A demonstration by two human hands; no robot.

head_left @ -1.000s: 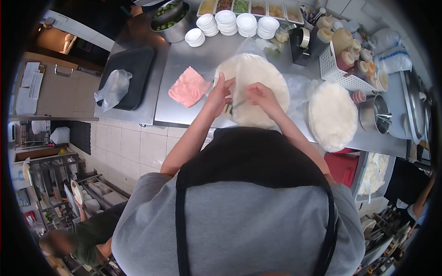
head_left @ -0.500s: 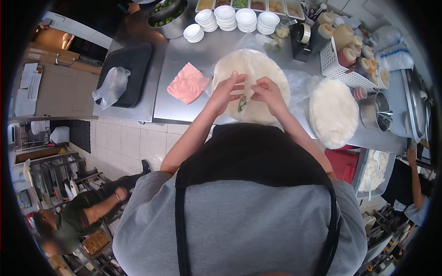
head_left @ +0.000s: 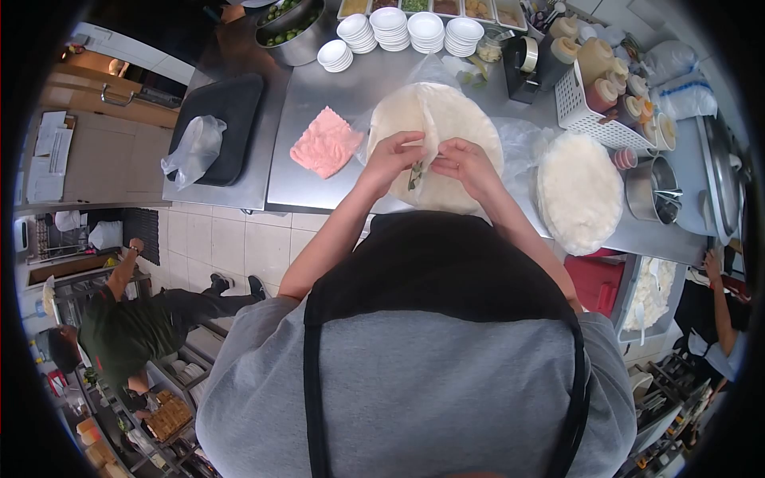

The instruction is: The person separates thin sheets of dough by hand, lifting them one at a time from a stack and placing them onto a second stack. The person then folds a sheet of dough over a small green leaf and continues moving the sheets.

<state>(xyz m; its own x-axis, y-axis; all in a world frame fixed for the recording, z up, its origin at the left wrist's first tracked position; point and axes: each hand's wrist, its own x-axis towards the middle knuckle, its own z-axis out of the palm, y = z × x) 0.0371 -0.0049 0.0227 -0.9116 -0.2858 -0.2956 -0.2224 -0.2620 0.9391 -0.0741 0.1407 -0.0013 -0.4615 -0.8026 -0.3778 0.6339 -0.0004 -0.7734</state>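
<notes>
A stack of round, pale, thin sheets (head_left: 462,119) lies on the steel counter in front of me. Both hands are over its middle, at a folded or rolled sheet (head_left: 428,119) with a bit of green filling (head_left: 415,175) at its near end. On the left side of the fold, my left hand (head_left: 392,159) has its fingers curled against the sheet's edge. My right hand (head_left: 466,166) pinches at the fold from the right, its fingertips close to those of the left. Clear plastic shows under and around the stack.
A pink cloth (head_left: 325,143) lies left of the stack, and a black tray (head_left: 239,119) with a plastic bag is farther left. Right stand a second pale stack (head_left: 580,191), a metal pot (head_left: 649,191) and a white bottle basket (head_left: 582,115). Small dishes (head_left: 390,28) line the back.
Both hands have shifted slightly at the fold, and the left fingers have curled in from a more spread pose. At the lower left, a person has moved and now reaches out with one arm.
</notes>
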